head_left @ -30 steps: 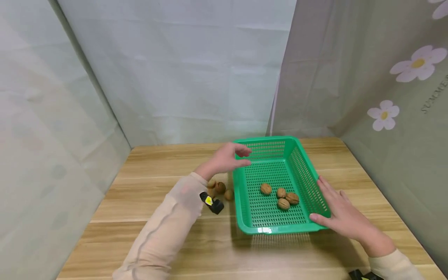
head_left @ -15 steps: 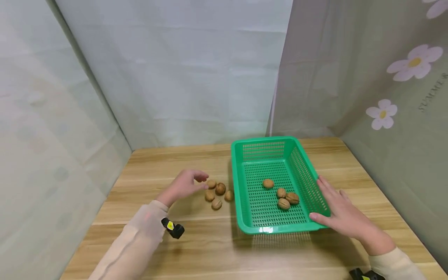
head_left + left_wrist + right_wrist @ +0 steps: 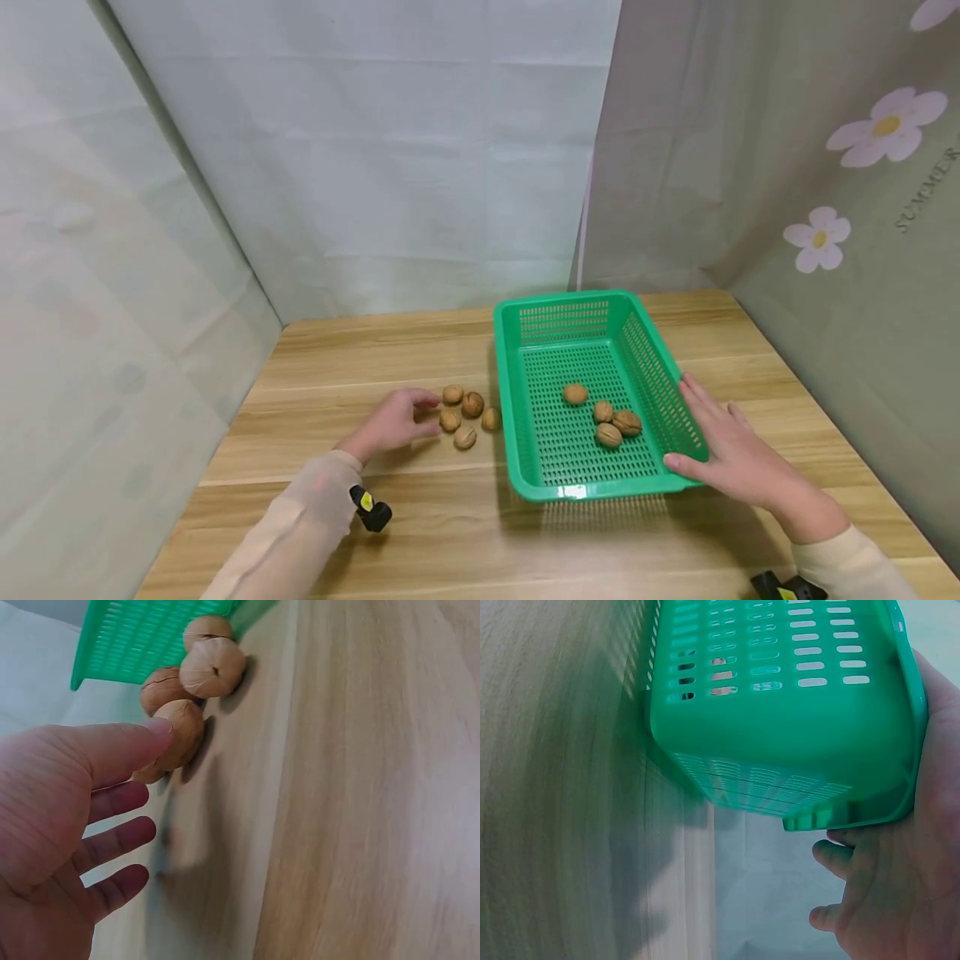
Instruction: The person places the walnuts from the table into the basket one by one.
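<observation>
In the head view, several walnuts [image 3: 472,405] lie in a loose cluster on the table, left of a green plastic basket [image 3: 525,492]. My left hand [image 3: 396,419] is just left of that cluster, thumb and fingers apart. The left wrist view has its thumb tip overlapping a walnut [image 3: 187,731]; whether they touch I cannot tell. Several more walnuts [image 3: 608,435] sit on the basket floor. My right hand [image 3: 738,458] rests on the basket's right rim near the front corner, fingers extended and thumb over the edge. From the right wrist, the basket wall [image 3: 780,735] hides part of this hand.
The wooden table [image 3: 352,350] meets pale cloth [image 3: 375,167] at the back and left. A flower-printed cloth [image 3: 862,333] borders the right side. A black device is strapped on each wrist. Bare wood lies in front of the basket.
My left hand has moved left from above the basket to beside the loose walnuts, then lowered slightly. One walnut in the basket rolled a little farther back. The right hand stays on the rim.
</observation>
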`<state>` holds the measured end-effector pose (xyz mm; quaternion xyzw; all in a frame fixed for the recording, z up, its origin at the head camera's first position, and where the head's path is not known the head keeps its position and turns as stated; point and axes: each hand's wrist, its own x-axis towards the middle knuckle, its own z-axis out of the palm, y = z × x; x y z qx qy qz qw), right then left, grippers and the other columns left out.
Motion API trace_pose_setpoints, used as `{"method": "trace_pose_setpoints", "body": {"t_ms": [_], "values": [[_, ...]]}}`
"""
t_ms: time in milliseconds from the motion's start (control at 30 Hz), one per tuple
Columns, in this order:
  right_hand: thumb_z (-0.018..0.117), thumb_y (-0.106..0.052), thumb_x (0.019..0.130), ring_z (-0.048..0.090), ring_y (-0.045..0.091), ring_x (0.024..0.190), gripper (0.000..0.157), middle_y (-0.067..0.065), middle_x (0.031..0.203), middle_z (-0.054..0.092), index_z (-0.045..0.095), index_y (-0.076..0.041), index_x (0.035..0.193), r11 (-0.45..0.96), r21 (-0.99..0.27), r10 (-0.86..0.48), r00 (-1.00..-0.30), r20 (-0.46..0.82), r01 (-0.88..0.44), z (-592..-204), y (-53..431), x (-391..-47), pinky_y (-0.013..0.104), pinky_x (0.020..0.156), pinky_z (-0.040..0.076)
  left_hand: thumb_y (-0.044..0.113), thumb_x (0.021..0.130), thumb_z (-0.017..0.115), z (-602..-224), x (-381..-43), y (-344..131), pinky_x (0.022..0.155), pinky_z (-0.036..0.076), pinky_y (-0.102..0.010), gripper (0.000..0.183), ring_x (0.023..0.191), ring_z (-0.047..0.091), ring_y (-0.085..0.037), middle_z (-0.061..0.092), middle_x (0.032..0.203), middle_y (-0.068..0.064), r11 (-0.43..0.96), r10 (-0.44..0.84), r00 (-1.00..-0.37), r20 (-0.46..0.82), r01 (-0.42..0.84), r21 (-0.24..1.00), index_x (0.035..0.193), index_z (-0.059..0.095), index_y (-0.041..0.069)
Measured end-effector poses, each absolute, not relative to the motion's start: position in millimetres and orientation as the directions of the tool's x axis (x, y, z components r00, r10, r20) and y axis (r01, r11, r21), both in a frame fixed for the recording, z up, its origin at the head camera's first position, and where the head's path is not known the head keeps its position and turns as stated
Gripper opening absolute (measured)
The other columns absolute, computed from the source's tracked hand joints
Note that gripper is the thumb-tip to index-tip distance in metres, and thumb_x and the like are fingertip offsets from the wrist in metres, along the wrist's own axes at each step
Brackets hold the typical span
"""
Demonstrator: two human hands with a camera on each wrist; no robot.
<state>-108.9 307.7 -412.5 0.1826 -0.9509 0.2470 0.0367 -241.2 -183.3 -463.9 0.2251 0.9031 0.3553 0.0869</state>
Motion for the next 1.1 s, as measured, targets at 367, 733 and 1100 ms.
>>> {"method": "trace_pose_setpoints", "body": {"t_ms": [367,733,1100], "values": [[0.072,-0.038,0.085,0.013,0.044,0.142,0.101,0.011,0.160,0.001,0.008,-0.001,0.154,0.811,-0.456,-0.328,-0.930,0.167,-0.368,-413.2,305.9,-108.3,0.070,0.106,-0.002,0.015,0.076,0.083,-473.7,-245.1,-169.3,0.096,0.047,-0.040,0.047,0.111,0.059,-0.023,0.065,0.118,-0.008,0.613,0.509,-0.860,0.043,0.397,0.683,0.118,0.066,0.003],[0.071,-0.039,0.086,0.011,0.040,0.143,0.100,0.010,0.161,0.001,0.008,-0.002,0.154,0.818,-0.443,-0.325,-0.931,0.167,-0.366,-413.3,307.5,-108.9,0.068,0.108,-0.002,0.015,0.073,0.085,-477.8,-247.4,-164.2,0.094,0.048,-0.039,0.042,0.107,0.060,-0.021,0.066,0.112,-0.005,0.660,0.488,-0.871,0.048,0.404,0.634,0.112,0.070,0.006],[0.070,-0.041,0.086,0.011,0.040,0.144,0.100,0.009,0.161,0.001,0.008,-0.002,0.154,0.823,-0.436,-0.326,-0.931,0.164,-0.365,-413.4,308.1,-109.0,0.069,0.107,-0.002,0.016,0.076,0.083,-477.2,-246.6,-166.5,0.087,0.049,-0.036,0.030,0.095,0.060,-0.014,0.067,0.099,0.002,0.676,0.449,-0.893,0.035,0.366,0.640,0.102,0.070,0.012]]}}
